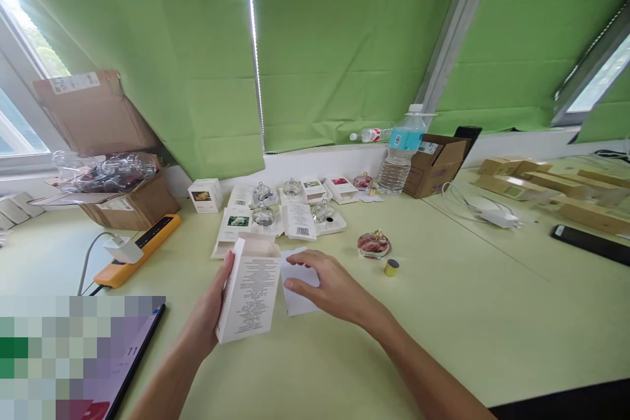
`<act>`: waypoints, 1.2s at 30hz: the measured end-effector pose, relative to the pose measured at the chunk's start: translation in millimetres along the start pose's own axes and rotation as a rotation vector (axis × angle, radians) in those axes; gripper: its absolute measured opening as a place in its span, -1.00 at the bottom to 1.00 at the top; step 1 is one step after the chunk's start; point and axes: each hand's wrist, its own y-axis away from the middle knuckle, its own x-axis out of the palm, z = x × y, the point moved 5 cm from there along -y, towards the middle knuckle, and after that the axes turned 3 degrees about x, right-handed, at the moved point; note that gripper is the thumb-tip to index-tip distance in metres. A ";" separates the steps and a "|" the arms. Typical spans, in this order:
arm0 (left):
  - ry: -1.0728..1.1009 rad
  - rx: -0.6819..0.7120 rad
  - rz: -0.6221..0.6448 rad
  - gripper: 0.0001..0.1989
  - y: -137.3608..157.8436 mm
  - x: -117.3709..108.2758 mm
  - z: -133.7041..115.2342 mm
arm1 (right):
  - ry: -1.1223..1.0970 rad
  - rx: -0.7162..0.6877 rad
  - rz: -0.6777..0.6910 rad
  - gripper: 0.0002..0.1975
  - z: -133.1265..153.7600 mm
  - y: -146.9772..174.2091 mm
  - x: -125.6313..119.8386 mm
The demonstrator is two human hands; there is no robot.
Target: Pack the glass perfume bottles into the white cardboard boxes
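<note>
My left hand (209, 308) is closed around the side of a white printed carton (252, 295), which stands tilted with its top flap open and its text panel facing me. My right hand (335, 283) is just right of the carton, thumb and fingers apart, holding nothing. Under its fingers a white card or sheet (298, 300) lies on the table. Beyond my right wrist sits a round glass bottle (374, 246) with reddish contents and gold at its top. A small gold cap (392, 268) lies beside it. The inside of the carton is hidden.
Several opened white cartons (299, 220) and clear glass bottles (263, 215) stand behind. An orange power strip (160, 233), a tablet (132, 354) and a cardboard box (132, 203) are left. A large water bottle (398, 161) and a white adapter (499, 216) are right.
</note>
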 end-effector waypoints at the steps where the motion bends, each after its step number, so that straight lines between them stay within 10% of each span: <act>1: 0.012 -0.001 0.032 -0.25 -0.4 2.4 1.6 | -0.030 -0.015 0.030 -0.55 3.6 0.9 2.4; 22: -0.176 0.371 0.106 -0.49 5.9 27.4 -19.5 | -0.553 0.006 0.131 -0.64 0.4 -3.7 20.7; 36: -0.197 0.533 0.064 -0.47 -9.1 15.1 -17.5 | -0.327 0.010 -0.028 -0.67 -11.7 -7.0 15.7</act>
